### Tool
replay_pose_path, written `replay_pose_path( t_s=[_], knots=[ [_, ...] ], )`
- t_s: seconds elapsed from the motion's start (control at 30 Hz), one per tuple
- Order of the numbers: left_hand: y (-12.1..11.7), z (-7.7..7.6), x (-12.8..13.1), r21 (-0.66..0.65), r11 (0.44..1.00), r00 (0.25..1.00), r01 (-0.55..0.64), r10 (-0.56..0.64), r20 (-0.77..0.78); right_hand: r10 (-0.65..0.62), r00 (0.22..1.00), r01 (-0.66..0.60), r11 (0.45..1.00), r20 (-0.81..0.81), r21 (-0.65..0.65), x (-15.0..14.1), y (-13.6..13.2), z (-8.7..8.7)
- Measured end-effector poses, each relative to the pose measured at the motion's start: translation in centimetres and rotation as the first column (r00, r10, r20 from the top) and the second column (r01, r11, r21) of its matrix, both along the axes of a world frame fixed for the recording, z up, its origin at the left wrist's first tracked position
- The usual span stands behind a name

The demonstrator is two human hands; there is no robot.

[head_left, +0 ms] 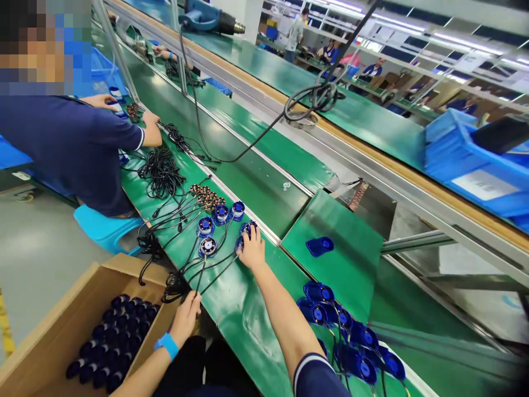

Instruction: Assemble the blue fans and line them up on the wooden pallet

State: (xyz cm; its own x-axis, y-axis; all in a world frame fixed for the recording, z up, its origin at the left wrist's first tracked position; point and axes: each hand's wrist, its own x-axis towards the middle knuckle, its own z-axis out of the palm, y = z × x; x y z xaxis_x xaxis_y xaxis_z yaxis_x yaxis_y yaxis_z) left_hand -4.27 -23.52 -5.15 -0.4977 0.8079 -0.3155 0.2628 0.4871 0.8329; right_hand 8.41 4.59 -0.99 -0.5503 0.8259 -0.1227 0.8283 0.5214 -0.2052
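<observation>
Black round cable [200, 279] is pinched in my left hand [189, 312]; my right hand [252, 250] curls, grip unclear, over blue plastic housings [249, 226] on green benchtop [231, 292]. White crate label [484, 184]: illegible.

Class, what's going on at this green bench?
The person's left hand holds thin black cable; the right hand touches round blue parts on the green bench. Four similar blue units lie nearby, with copper-coloured coils beyond. A co-worker in dark blue works alongside. The open brown cardboard box holds rows of dark parts.
</observation>
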Motion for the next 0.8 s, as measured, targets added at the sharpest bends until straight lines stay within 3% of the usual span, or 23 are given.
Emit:
replay_pose_path(
  t_s=[0.07,0.13,0.33,0.47,0.53,0.63,0.73,0.8],
  knots=[
    [0.2,1.0,0.6,-0.023,0.999,0.989,0.024,-0.020,0.148,0.013,0.999,-0.014,1.000,0.033,0.024,2.3,-1.3,0.1],
    [0.4,1.5,1.0,-0.033,0.999,0.981,0.024,-0.017,0.195,0.016,0.997,-0.018,1.000,0.081,0.022,4.9,-2.5,0.3],
    [-0.4,1.8,0.6,-0.063,0.991,0.981,-0.121,0.110,-0.160,-0.004,0.988,0.002,1.000,0.154,0.018,11.9,-6.0,0.5],
    [0.0,2.6,-1.4,-0.056,0.991,0.915,-0.122,0.090,-0.394,0.083,0.992,-0.074,0.993,0.098,-0.093,13.8,-5.6,2.6],
    [0.6,3.2,-3.0,-0.050,0.990,0.855,-0.132,0.088,-0.511,0.121,0.992,-0.123,0.991,-0.039,-0.060,12.6,-4.4,4.2],
    [1.2,3.8,-5.4,-0.075,0.994,0.802,-0.079,0.018,-0.597,0.224,0.942,-0.234,0.972,-0.248,-0.009,7.1,-2.5,5.8],
    [1.5,4.3,-7.5,-0.142,0.987,0.807,0.077,-0.146,-0.572,0.393,0.870,-0.421,0.907,-0.296,-0.032,-0.7,-2.0,5.5],
    [2.0,4.8,-8.7,-0.168,0.969,0.807,0.178,-0.242,-0.539,0.451,0.852,-0.479,0.876,-0.264,-0.049,-4.9,-2.3,4.4]
  ],
)
